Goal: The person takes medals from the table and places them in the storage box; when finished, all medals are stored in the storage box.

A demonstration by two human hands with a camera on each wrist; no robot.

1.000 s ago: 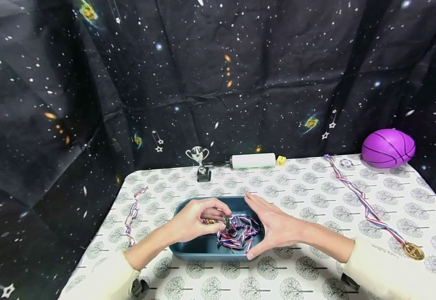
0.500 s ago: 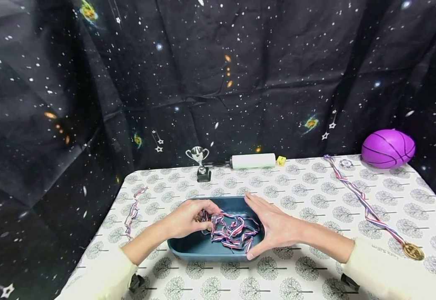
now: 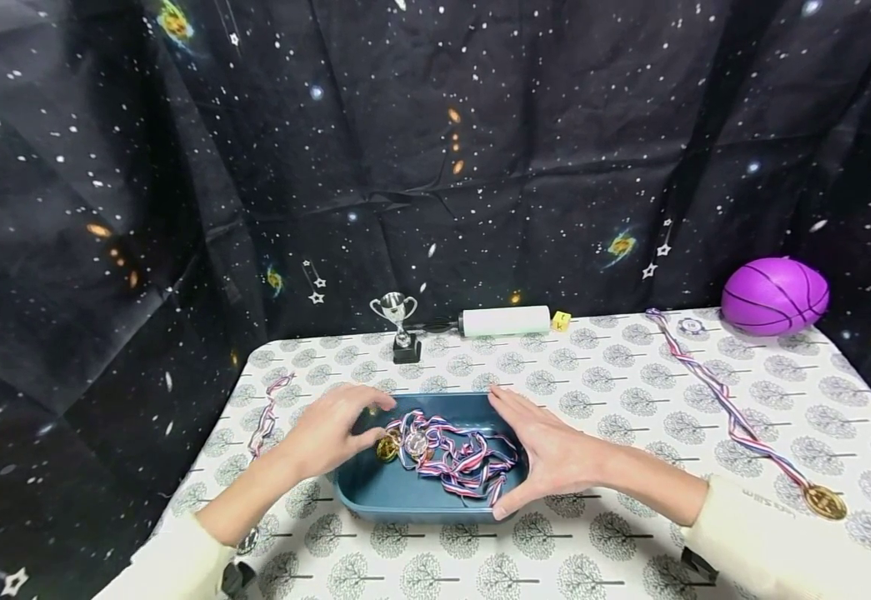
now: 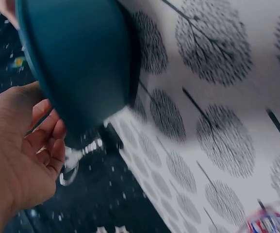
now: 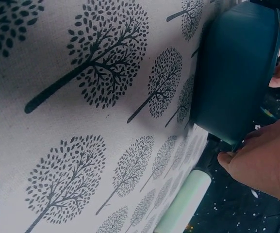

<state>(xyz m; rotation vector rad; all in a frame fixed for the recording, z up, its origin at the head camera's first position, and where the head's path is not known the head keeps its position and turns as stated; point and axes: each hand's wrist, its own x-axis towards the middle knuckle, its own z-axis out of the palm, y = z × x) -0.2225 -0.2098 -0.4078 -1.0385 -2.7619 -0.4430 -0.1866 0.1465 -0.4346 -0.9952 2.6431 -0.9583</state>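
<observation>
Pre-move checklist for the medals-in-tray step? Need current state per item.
1. Left hand empty, off the medals: ok; fingers relaxed at the tray's left rim.
2. Right hand bracing the blue tray: ok; straight fingers along its right side.
3. Medals inside the tray: ok; gold and silver discs lie there with tangled ribbons.
4. Ribbons fully inside the rim: cannot tell.
5. Loose medal at the table's right still outside: not ok.

L hand (image 3: 330, 429) off medals (image 3: 405, 444), now loose in tray (image 3: 420, 500).
</observation>
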